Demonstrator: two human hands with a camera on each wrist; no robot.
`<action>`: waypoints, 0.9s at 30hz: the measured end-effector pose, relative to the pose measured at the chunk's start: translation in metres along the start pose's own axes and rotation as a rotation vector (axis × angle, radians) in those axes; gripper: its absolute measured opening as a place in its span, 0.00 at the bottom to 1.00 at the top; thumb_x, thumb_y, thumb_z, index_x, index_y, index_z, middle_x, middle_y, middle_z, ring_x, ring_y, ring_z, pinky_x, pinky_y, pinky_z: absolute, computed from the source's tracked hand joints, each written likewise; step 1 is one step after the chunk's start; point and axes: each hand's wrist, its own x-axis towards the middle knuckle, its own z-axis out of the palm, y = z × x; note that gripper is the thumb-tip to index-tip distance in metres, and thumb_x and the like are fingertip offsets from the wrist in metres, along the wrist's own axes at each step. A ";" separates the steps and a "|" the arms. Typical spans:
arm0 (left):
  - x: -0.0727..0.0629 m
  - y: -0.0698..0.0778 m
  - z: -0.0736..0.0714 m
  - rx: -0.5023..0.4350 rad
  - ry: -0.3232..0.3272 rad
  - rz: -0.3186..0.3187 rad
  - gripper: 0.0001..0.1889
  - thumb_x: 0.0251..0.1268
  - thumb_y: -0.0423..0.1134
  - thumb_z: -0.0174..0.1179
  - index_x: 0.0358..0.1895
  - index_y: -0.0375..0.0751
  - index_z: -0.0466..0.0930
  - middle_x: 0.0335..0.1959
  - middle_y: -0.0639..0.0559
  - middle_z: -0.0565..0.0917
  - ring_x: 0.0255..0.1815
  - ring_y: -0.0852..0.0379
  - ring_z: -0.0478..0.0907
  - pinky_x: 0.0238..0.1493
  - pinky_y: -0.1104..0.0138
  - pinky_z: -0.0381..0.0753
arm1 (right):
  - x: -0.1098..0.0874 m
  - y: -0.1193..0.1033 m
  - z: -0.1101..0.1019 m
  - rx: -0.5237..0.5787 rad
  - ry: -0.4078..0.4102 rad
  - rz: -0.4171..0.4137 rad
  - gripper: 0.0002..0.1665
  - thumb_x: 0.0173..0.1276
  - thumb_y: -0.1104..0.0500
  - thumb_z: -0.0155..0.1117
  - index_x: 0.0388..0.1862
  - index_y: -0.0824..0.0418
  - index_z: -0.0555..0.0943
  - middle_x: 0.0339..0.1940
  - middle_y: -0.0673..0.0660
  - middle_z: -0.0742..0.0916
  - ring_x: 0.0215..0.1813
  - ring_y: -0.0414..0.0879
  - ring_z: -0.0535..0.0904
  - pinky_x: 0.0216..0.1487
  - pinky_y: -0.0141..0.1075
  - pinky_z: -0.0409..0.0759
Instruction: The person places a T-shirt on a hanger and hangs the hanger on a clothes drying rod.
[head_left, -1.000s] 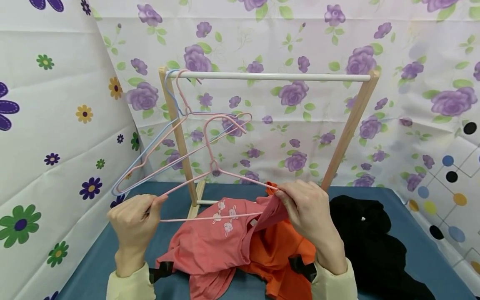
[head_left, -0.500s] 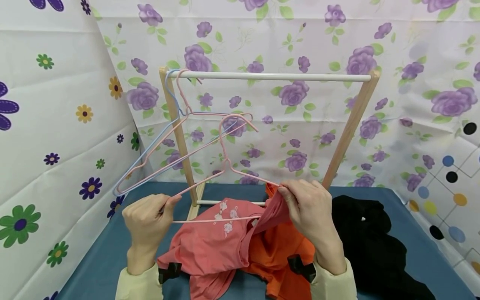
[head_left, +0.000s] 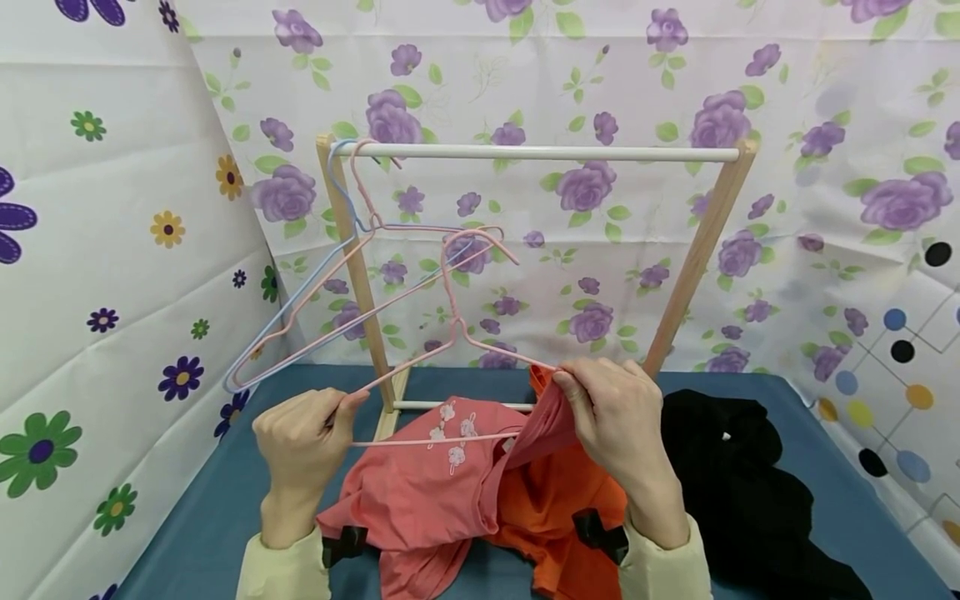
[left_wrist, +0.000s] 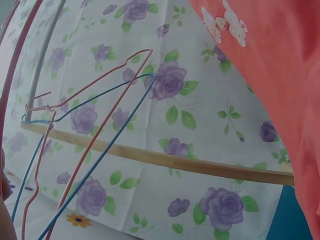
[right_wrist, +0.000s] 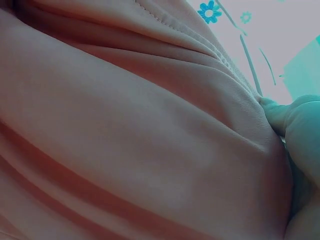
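Note:
In the head view a pink wire clothes hanger (head_left: 454,321) is held up in front of me, its hook pointing up and to the right. My left hand (head_left: 303,442) grips the hanger's left end with curled fingers. At the other end my right hand (head_left: 618,417) pinches the neck opening of a pink shirt (head_left: 427,479) together with the hanger's right arm, whose tip is hidden inside the cloth. White bunny figures decorate the shirt front. The right wrist view is mostly filled by the shirt's folds (right_wrist: 140,130), with the right thumb at the edge.
Behind stands a wooden rack with a white rod (head_left: 540,153); a blue hanger (head_left: 300,287) and another pink hanger (head_left: 365,187) hang at its left end. An orange garment (head_left: 562,492) lies under the shirt. A black garment (head_left: 742,492) lies right on the blue tabletop (head_left: 810,442).
My left hand has moved right with the hanger, pushing its right arm further into the shirt's neck. The right hand has stayed nearly in place.

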 end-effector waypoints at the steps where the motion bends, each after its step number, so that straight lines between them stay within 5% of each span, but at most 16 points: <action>1: 0.000 0.001 0.000 -0.002 0.001 0.000 0.33 0.73 0.59 0.50 0.08 0.48 0.64 0.05 0.59 0.58 0.07 0.67 0.46 0.13 0.72 0.40 | 0.000 0.000 0.000 0.000 -0.002 0.003 0.24 0.78 0.43 0.47 0.33 0.55 0.83 0.22 0.50 0.82 0.22 0.43 0.74 0.28 0.37 0.60; 27: -0.001 0.009 0.012 0.013 -0.006 0.046 0.32 0.75 0.57 0.49 0.09 0.48 0.62 0.06 0.59 0.55 0.09 0.68 0.44 0.14 0.72 0.39 | 0.000 0.002 0.006 0.007 0.011 0.021 0.16 0.75 0.49 0.55 0.33 0.56 0.83 0.23 0.49 0.83 0.21 0.44 0.74 0.25 0.37 0.61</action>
